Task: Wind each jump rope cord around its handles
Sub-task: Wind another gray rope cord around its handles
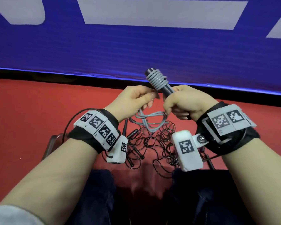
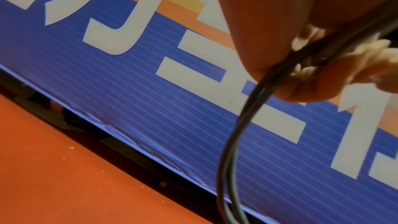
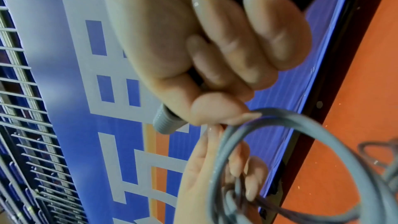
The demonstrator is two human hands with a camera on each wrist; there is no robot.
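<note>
Grey cord (image 1: pixel 156 79) coiled partway round dark handles (image 1: pixel 166 90), held up between your hands over red floor (image 1: pixel 39 111). Your right hand (image 1: pixel 183 103) fisted round handles' lower end; left hand (image 1: pixel 136 96) pinching slack cord just beside. Keep tension steady, lay each turn snug against last. Watch knotted slack (image 1: pixel 150 120) below; tangled dark ropes (image 1: pixel 152 143) wait underneath

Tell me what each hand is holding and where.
Right hand grips the dark handles at their lower end; left hand pinches the loose grey cord below the coils.
</note>
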